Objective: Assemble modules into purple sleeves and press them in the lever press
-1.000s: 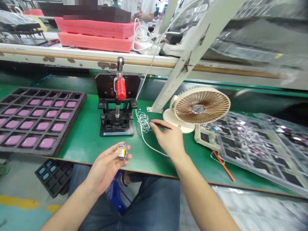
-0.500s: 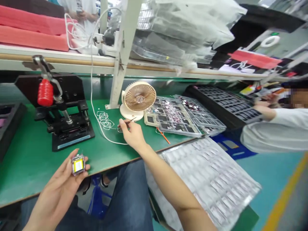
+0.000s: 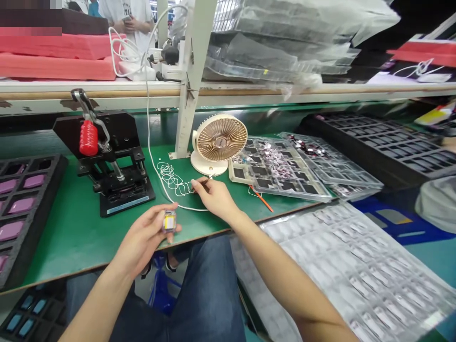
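Observation:
My left hand [image 3: 144, 240] pinches a small rectangular component [image 3: 169, 221] with a yellow face and a silvery frame, holding it above the front edge of the green bench mat [image 3: 64, 237]. My right hand [image 3: 213, 197] holds thin dark tweezers [image 3: 204, 181] between finger and thumb. Their tip lies close to a loose coil of white wire [image 3: 173, 180]. To the left of the coil stands a black bench press [image 3: 117, 175] with a red handle grip [image 3: 88, 137].
A cream desk fan [image 3: 218, 145] stands behind my right hand beside a white upright post [image 3: 188, 95]. Clear trays of small parts [image 3: 278, 171] lie to its right. A foam tray of pink pieces [image 3: 24, 199] sits at left. A clear blister tray [image 3: 356, 270] lies lower right.
The view has swung right since the oldest frame, then shifted slightly back. My left hand has moved closer to my right hand, and the component in it is turned more edge-on.

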A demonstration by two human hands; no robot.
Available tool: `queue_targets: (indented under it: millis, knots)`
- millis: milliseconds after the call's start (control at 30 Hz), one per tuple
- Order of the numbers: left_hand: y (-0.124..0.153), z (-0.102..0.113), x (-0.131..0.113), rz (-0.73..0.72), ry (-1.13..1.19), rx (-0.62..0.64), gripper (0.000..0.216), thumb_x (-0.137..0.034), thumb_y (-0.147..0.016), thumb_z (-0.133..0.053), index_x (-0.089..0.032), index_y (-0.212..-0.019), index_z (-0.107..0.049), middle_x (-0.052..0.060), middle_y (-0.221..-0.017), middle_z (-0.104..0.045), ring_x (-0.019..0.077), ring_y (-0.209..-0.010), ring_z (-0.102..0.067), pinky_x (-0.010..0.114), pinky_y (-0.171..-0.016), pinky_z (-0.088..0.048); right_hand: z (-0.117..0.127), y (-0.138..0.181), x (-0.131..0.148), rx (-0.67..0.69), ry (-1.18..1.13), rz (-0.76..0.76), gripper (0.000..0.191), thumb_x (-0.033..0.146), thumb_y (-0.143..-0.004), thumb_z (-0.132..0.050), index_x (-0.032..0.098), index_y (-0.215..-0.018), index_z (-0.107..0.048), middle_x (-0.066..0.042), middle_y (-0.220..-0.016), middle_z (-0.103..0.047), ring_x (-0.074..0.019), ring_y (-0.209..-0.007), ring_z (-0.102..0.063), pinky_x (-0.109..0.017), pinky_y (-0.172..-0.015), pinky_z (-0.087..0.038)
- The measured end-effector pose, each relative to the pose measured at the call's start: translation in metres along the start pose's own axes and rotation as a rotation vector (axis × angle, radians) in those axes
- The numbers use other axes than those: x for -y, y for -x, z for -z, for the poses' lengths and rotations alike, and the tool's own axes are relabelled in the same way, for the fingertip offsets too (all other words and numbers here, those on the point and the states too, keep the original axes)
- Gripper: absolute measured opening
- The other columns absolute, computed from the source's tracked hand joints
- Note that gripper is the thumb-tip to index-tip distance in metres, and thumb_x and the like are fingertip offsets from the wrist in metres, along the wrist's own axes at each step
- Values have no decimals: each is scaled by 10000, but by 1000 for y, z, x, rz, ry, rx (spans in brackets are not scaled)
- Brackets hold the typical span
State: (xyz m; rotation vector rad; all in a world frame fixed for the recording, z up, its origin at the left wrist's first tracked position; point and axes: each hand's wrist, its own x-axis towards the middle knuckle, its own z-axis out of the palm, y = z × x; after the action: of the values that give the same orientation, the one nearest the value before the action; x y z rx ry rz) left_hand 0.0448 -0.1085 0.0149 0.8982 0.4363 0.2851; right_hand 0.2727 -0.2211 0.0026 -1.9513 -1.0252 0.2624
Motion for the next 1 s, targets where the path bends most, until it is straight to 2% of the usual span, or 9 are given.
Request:
queue_targets:
  millis: [133,200,333,467,533,600,733,867,1000]
  knots:
    - [-57,-25,-1,109,-110,66,195,-253,-956,-767,-121,-1099,-764,99,-934,-716,227,-810,-774,245,-594,-542,0,-2,-1,-4,-15,-10,431,577,-1041,-584,218,-859,-740,-31,-788,-756,-201,-718,-674,-313,-709,-474]
    - [-75,-28,-2,171,-122,62,152,-203,-949,-757,-102,-1063,-745,101,-882,-716,229,-753,-781,237,-551,-526,1,-3,-5,-20,-52,-32,494,641,-1036,-558,211,-874,-740,-49,-808,-769,-214,-755,-710,-321,-748,-523]
    - [-84,-22,-5,219,-104,68,161,-146,-944,-734,-70,-1086,-735,145,-909,-738,268,-791,-808,237,-546,-526,7,-6,-12,-37,-128,-73,697,758,-1067,-303,187,-991,-696,-108,-919,-791,-223,-813,-764,-337,-793,-602]
    - [-79,-16,-7,182,-38,55,175,-182,-951,-727,-68,-1082,-752,153,-922,-744,276,-819,-806,253,-583,-540,17,-8,-10,-17,-32,-108,694,653,-1112,-129,177,-1093,-634,-161,-1070,-781,-230,-900,-772,-347,-828,-605]
    - [-72,-14,-8,129,6,37,182,-209,-945,-743,-92,-1083,-757,187,-1082,-768,259,-847,-800,267,-641,-562,19,-8,-7,3,99,-119,576,586,-1126,-214,186,-1148,-627,-171,-1113,-771,-263,-952,-763,-389,-878,-584]
    - [-59,-11,-8,61,64,13,205,-230,-935,-767,-112,-1102,-755,210,-1238,-755,249,-870,-791,283,-688,-571,15,-8,-2,54,254,-129,428,554,-1092,-433,188,-1158,-645,-178,-1056,-773,-324,-977,-754,-452,-917,-556]
    - [-15,-3,-3,9,143,-71,233,-255,-944,-776,-124,-1137,-760,223,-1291,-746,243,-874,-769,279,-671,-548,-12,-25,11,199,477,-112,353,475,-953,-743,159,-1101,-684,-198,-984,-776,-392,-982,-747,-490,-924,-544]
    - [32,10,7,48,170,-143,231,-258,-957,-760,-128,-1147,-771,233,-1302,-740,252,-867,-756,293,-662,-541,-41,-72,29,261,546,-44,260,375,-1023,-651,165,-1169,-694,-199,-1173,-768,-368,-1092,-732,-436,-954,-536]
    - [69,26,13,65,188,-233,267,-264,-966,-752,-147,-1204,-778,233,-1371,-713,274,-920,-754,335,-727,-568,-44,-109,41,244,538,3,312,373,-1117,-458,234,-1282,-684,-127,-1282,-759,-303,-1207,-702,-370,-996,-517]
